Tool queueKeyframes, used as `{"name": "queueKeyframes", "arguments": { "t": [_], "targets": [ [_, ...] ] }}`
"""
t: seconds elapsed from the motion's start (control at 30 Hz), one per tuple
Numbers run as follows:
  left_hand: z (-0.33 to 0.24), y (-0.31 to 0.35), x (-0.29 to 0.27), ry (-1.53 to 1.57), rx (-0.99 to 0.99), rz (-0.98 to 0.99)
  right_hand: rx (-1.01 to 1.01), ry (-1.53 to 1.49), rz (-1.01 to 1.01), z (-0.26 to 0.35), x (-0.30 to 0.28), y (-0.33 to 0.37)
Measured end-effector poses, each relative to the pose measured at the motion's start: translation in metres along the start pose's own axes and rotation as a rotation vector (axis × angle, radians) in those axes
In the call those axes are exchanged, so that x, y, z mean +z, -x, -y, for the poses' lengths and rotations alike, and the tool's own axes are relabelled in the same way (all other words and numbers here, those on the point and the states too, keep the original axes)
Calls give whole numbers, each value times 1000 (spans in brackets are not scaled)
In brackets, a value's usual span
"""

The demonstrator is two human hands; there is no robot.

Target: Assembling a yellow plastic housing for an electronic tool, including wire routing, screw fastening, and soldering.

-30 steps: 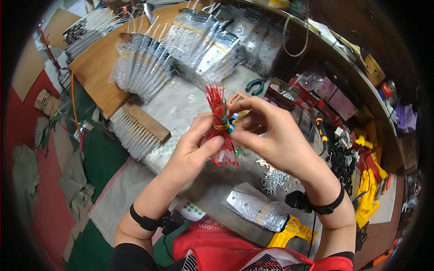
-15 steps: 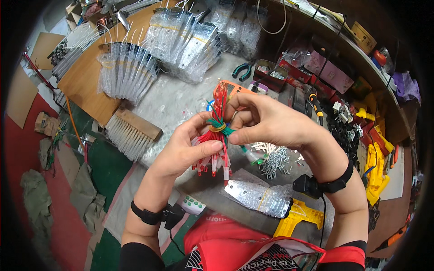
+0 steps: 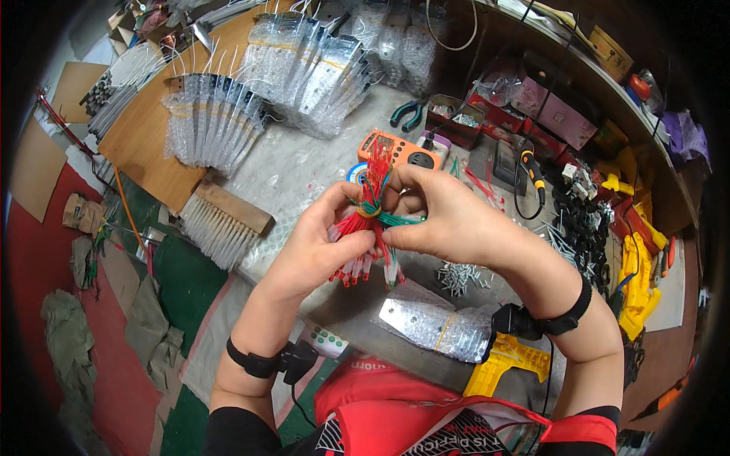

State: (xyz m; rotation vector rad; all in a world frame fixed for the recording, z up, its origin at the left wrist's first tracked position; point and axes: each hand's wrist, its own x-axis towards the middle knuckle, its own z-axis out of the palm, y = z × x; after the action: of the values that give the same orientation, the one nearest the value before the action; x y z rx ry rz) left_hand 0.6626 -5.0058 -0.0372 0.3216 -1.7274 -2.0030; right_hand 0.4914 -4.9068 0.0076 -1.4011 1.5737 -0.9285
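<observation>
A bundle of thin red and green wires (image 3: 376, 169) stands upright between my hands, with clear-and-red tips (image 3: 351, 271) fanning out at its lower end. Around its middle sits a yellow rubber band (image 3: 369, 213). My left hand (image 3: 304, 247) is closed around the bundle's left side, thumb pressed just below the band. On the other side, my right hand (image 3: 445, 209) is curled in a pinch, with several green wires (image 3: 401, 220) running from the band into it. Its curled fingers partly hide what they grip.
Behind the bundle lies an orange power strip (image 3: 420, 156) beside a blue-rimmed roll (image 3: 356, 174). Bubble-wrapped metal pieces (image 3: 435, 327), a yellow tool (image 3: 503, 365) and small screws (image 3: 461, 279) lie nearer. A wooden brush (image 3: 228, 216) sits left; pliers (image 3: 407, 115) and a soldering iron (image 3: 532, 171) lie farther back.
My right hand has shifted slightly down and right, and the green wires at the band now stretch sideways. The lower wire tips hang differently, and more of the power strip shows.
</observation>
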Motion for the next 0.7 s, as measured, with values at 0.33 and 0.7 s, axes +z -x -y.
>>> {"name": "queueKeyframes", "arguments": {
  "t": [0.33, 0.7],
  "targets": [
    [-3, 3, -1, 101, -116, 73, 281, -284, 283, 9, -20, 6],
    [-2, 3, 3, 99, -161, 18, 139, -115, 437, -4, -17, 14]
  ]
}}
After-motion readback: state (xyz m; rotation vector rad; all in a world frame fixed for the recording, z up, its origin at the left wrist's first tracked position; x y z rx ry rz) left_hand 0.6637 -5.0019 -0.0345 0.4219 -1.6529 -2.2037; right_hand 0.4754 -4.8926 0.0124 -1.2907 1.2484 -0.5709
